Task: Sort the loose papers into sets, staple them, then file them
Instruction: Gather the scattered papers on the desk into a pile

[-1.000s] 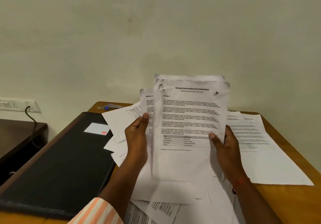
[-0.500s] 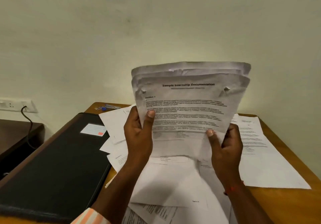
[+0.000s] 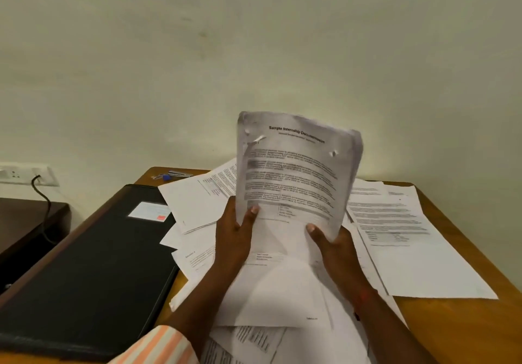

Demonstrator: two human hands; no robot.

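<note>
Grip: left hand (image 3: 234,236) and right hand (image 3: 337,250) both clamp the set of papers (image 3: 296,171) at its lower edge, with thumbs on the printed face and fingers curled behind. The set stands upright, tilted, in the air above the desk (image 3: 457,332) and over the loose sheets (image 3: 395,222).

Risks, as judged:
- Support is at the bottom edge only, so the top can flop over, or the back pages can slide and fan out.
- Any page that drops lands among the loose sheets and loses its place in the sort.
- The top page is torn near both upper corners, so a staple driven there may pull through.

Counts:
- Hands: 2, both on the set.
- Held set: 1. Page count unreadable; several edges show at the top.
- Tear marks on the top page: 2.
- Loose sheets: at least six, overlapped, so no exact total.
- Black folder (image 3: 93,264): 1, closed, left of the sheets.
- Small blue-and-metal item (image 3: 166,177): 1, at the far desk edge. Cannot tell if it is a stapler.
</note>
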